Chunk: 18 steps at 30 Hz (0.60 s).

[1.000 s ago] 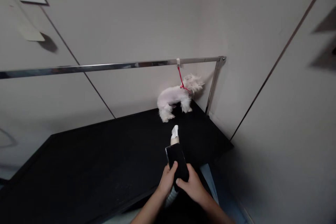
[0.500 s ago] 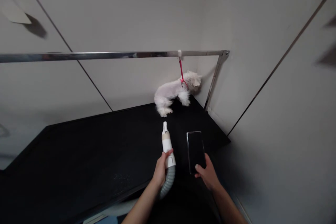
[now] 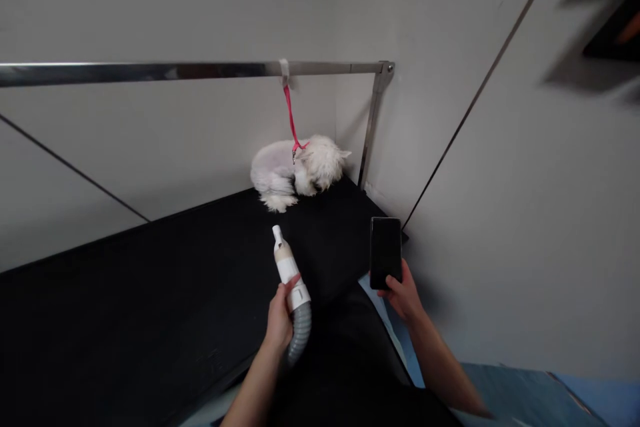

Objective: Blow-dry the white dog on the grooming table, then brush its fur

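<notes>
Nearest, black material covers the lower middle of the view, with a light-blue edge [image 3: 400, 327] beside it; whether that is clothing or a cover is hard to say in this dim light. A grey ribbed hose [image 3: 301, 330] curves up past the left wrist and joins the base of a white nozzle [image 3: 291, 272]. Left hand [image 3: 281, 320]: closed around the lower part of the nozzle, thumb across its top. A beige band rings the nozzle below its narrow tip. Right hand [image 3: 406, 297]: gripping the lower end of a black phone [image 3: 386, 250], thumb on its front, dark face up. The 2 hands are well apart.

Beyond them, the black table [image 3: 190, 280] runs back to the wall. The nozzle tip points at the hind feet of a white dog [image 3: 273, 170], near but not touching. Dog: at the table's far edge, body low, rump left, head bent down to the right; back cropped short, head and legs shaggy. A red lead [image 3: 289, 113] rises from its neck to a white band [image 3: 285, 71] around a metal rail [image 3: 175, 72]. An upright post [image 3: 370, 127] meets the rail's right end. Behind: pale wall [image 3: 200, 0].
</notes>
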Available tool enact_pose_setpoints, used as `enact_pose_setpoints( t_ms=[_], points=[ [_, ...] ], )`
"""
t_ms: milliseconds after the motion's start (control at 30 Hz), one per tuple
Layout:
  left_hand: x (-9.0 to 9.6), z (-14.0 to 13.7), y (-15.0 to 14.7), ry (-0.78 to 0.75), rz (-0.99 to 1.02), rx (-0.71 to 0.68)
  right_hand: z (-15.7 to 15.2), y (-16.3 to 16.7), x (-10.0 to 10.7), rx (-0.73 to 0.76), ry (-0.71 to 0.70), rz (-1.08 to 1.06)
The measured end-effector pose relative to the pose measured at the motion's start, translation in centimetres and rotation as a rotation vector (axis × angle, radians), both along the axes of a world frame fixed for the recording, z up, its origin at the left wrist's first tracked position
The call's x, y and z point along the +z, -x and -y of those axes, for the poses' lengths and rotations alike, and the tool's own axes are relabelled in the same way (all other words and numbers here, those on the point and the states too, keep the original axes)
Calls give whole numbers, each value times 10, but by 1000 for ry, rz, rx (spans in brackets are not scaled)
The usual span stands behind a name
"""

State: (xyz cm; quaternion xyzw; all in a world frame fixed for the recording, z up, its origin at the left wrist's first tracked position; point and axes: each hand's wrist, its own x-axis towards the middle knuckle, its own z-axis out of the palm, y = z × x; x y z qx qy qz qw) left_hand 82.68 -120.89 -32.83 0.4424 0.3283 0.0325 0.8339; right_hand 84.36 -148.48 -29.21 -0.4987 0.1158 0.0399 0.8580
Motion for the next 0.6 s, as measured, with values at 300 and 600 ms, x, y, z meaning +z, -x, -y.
enact_pose_setpoints(
  t_ms=[300, 600],
  points=[
    [1, -1, -6, 9, -50, 0, 11, -16, -17, -107, 67, -93],
    [14, -6, -5, 20, -65, 59, 15, -32, -21, -108, 34, -88]
  ],
)
